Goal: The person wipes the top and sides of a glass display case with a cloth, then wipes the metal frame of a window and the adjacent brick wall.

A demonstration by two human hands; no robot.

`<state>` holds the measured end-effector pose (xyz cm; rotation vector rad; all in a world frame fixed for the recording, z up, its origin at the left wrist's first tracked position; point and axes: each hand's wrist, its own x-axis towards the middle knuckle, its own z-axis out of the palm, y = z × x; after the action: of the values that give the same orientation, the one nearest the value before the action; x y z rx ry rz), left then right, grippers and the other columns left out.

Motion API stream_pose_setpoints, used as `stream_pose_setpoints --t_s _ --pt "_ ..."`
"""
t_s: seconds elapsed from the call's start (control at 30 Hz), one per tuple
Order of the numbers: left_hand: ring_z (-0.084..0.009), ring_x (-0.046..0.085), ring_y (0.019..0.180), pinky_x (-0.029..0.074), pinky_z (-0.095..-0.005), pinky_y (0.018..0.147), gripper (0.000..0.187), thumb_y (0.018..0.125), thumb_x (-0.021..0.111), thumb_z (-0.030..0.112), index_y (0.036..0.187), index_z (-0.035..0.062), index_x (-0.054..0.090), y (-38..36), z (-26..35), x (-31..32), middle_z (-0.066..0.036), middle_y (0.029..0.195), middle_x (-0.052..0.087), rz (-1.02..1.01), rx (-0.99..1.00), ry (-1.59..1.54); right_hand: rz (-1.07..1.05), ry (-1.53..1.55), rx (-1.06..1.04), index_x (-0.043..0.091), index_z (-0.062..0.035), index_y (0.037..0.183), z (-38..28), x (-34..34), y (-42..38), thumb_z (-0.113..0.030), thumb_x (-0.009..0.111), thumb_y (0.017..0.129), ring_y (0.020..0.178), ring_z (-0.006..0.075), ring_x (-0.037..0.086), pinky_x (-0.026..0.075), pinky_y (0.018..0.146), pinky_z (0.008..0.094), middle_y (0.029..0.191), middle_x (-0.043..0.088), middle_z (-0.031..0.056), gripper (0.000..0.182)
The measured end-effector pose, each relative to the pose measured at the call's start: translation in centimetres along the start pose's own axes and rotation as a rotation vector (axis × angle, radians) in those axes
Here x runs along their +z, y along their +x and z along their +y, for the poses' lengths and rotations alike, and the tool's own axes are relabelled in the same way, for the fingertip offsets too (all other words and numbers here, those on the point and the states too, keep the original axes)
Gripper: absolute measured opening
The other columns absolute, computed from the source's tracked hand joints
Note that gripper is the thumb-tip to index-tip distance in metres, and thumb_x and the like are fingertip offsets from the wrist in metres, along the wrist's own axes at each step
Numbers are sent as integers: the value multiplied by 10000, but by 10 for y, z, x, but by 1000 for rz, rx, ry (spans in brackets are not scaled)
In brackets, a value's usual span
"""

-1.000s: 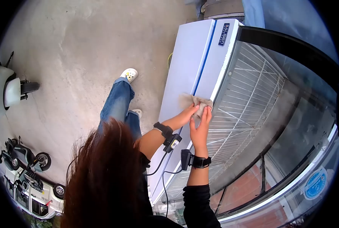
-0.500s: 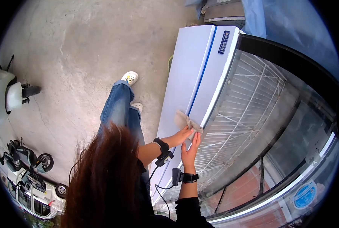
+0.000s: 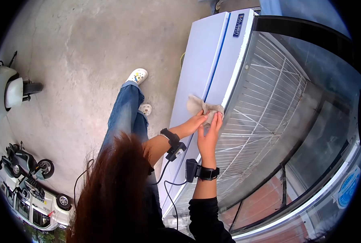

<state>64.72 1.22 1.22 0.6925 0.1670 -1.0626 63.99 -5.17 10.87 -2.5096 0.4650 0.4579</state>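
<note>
A beige cloth (image 3: 195, 105) lies bunched across the upper edge of a white chest freezer (image 3: 194, 60), over its blue stripe. My left hand (image 3: 193, 124) pinches the near side of the cloth, with a black wrist strap and a small device behind it. Beside it, almost touching, my right hand (image 3: 209, 137) has its fingertips closed on the right part of the cloth, by the freezer's white rim. That wrist also bears a black strap and device. Under the cloth, the fingertips are partly hidden.
A glass-topped section with a white wire rack (image 3: 265, 101) is to the right. White shoes (image 3: 138, 76) and jeans (image 3: 121, 107) show on the concrete floor (image 3: 87, 52). Scooters (image 3: 28, 162) and a white vehicle (image 3: 46, 206) stand at left. Cables hang from the wrist devices.
Both hands and the cloth have moved up along the freezer edge, toward its logo end. The view has shifted slightly, so the freezer's far end sits higher.
</note>
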Motion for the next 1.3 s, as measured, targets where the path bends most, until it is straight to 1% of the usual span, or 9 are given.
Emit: stream_pose_setpoints --t_s 0.13,0.23,0.4,0.57,0.63,0.83,1.0,1.07,1.3 --pt "-219 212 1233 201 -286 989 620 883 328 344 1279 -92 134 -17 -26 8 -162 1327 235 -38 20 1 -8 -28 11 221 66 1254 28 8 -49 -17 484 737 1229 359 202 192 1001 369 1300 217 226 586" --pt "-214 218 1230 188 -285 995 569 886 333 295 1271 -93 176 -39 -45 19 -155 1330 233 5 -82 -12 -61 -98 86 215 69 1256 39 15 -82 -17 482 721 1235 365 186 181 1006 371 1303 205 238 604" --pt "-193 299 1181 206 -276 983 504 892 330 287 1262 -50 264 -40 -50 22 -133 1272 345 43 -30 -113 -94 -111 8 209 75 1255 37 8 -72 -39 499 723 1237 379 172 180 1007 389 1303 202 259 616" --pt "-193 276 1195 183 -278 993 486 896 322 288 1253 -40 295 -18 -7 12 -127 1286 330 9 43 -156 -79 -121 -77 205 86 1249 23 0 -31 -47 519 726 1236 390 163 170 1008 400 1299 196 271 625" --pt "-219 197 1242 131 -285 1011 522 892 318 320 1252 -56 287 -4 16 6 -165 1335 241 -2 140 -57 -63 -150 -93 197 100 1245 14 -2 -8 -41 522 724 1238 392 152 162 1011 408 1301 186 273 629" --pt "-268 89 1277 79 -304 1025 615 877 321 385 1245 -103 252 23 83 -8 -225 1365 88 27 153 46 1 -189 -188 192 111 1242 -7 -9 53 -7 495 726 1245 384 135 168 1012 405 1312 169 261 610" --pt "-227 190 1251 117 -293 1019 624 870 342 392 1244 -101 259 53 113 -19 -183 1332 240 -12 236 -5 6 -177 -173 195 112 1241 -29 -19 94 8 477 728 1247 371 139 185 1010 391 1313 176 250 595" --pt "-199 237 1230 140 -282 1008 607 871 349 383 1235 -98 283 59 132 -20 -151 1295 321 68 229 19 19 -192 -220 192 106 1248 -33 -23 112 -39 488 748 1243 380 148 189 1005 382 1317 160 255 600" --pt "-210 283 1197 161 -285 993 601 855 380 396 1228 -72 324 95 181 -36 -142 1258 371 98 293 97 59 -194 -240 198 106 1245 -56 -34 167 -50 491 739 1243 364 162 199 1006 380 1316 181 246 606"
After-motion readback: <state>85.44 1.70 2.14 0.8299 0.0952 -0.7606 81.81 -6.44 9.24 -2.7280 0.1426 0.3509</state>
